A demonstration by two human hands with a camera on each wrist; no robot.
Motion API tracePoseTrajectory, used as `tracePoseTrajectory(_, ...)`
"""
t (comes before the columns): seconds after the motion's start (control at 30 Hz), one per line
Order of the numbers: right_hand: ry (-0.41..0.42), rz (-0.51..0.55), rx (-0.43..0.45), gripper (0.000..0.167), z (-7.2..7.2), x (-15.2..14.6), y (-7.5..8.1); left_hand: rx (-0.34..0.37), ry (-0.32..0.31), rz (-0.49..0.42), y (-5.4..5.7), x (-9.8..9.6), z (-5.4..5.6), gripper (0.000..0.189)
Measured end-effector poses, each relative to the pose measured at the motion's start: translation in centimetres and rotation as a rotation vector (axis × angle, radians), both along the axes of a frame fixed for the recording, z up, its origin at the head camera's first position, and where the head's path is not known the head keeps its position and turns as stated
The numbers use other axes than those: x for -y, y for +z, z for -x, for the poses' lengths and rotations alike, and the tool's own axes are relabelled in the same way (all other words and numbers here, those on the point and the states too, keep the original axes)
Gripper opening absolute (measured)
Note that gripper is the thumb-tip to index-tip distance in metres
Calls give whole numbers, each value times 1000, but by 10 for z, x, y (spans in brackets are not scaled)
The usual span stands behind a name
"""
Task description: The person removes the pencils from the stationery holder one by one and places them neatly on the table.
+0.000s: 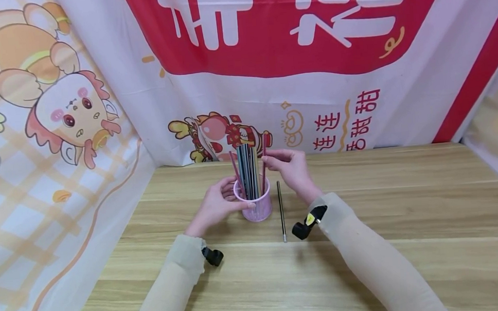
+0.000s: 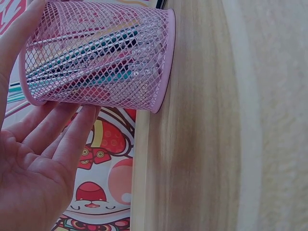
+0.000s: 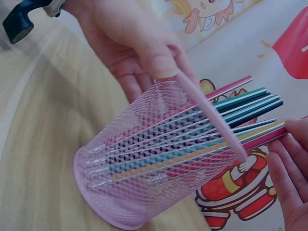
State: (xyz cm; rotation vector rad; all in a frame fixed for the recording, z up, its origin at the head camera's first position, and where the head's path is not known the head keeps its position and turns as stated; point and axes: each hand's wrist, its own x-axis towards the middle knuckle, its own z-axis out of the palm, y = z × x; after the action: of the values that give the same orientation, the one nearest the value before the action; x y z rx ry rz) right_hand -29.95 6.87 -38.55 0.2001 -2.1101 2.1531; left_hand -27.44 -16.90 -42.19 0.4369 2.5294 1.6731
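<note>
A pink mesh pencil cup (image 1: 258,211) stands upright on the table, filled with several pencils (image 1: 248,170) in dark, teal, yellow and red. My left hand (image 1: 218,203) holds the cup from the left, thumb at the near rim and fingers round the far side. With thumb and fingertips, my right hand (image 1: 291,169) pinches a red pencil (image 1: 264,149) near its top, at the cup's right side. In the right wrist view, that pencil's eraser end (image 3: 156,179) is inside the mesh, higher than the other ends. A black pencil (image 1: 281,211) lies right of the cup.
The wood-grain table (image 1: 393,261) ends at a printed cloth backdrop (image 1: 297,93) close behind the cup. Another printed cloth (image 1: 116,195) hangs along the left side. Black wrist cameras (image 1: 308,225) are strapped at both cuffs.
</note>
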Motion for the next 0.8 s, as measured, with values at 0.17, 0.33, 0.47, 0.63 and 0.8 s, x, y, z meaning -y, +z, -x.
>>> tracePoseTrajectory(0.17, -21, 1, 11, 29, 0, -4, 9, -5, 2, 8, 0, 0, 0, 90)
tracePoseTrajectory(0.33, -40, 20, -10, 31, 2, -9, 17, -5, 4, 7, 0, 0, 0, 88)
tracePoseTrajectory(0.47, -59, 63, -29, 33, 3, -15, 23, -9, 7, 11, 0, 0, -1, 87)
tracePoseTrajectory(0.63, -86, 94, -45, 35, 2, -23, 36, -14, 0, 9, 1, -1, -2, 86)
tracePoseTrajectory(0.8, -93, 99, -73, 34, -3, -28, 49, -14, -3, 8, 1, 0, -2, 89)
